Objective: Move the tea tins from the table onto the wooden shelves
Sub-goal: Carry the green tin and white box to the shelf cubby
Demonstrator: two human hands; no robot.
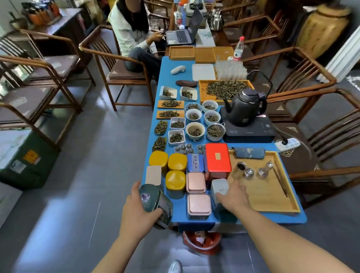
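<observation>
Nearby: pink tins, red tin.

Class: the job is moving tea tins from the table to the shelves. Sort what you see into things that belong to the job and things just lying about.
Belongs to the job:
- dark green oval tin, held in the left hand
- pale grey square tin, under the right hand
- three yellow rounded tins
- two pink square tins
- red rectangular tin

Lying about:
- black kettle
- white bowls of loose tea leaves
- wooden tray
</observation>
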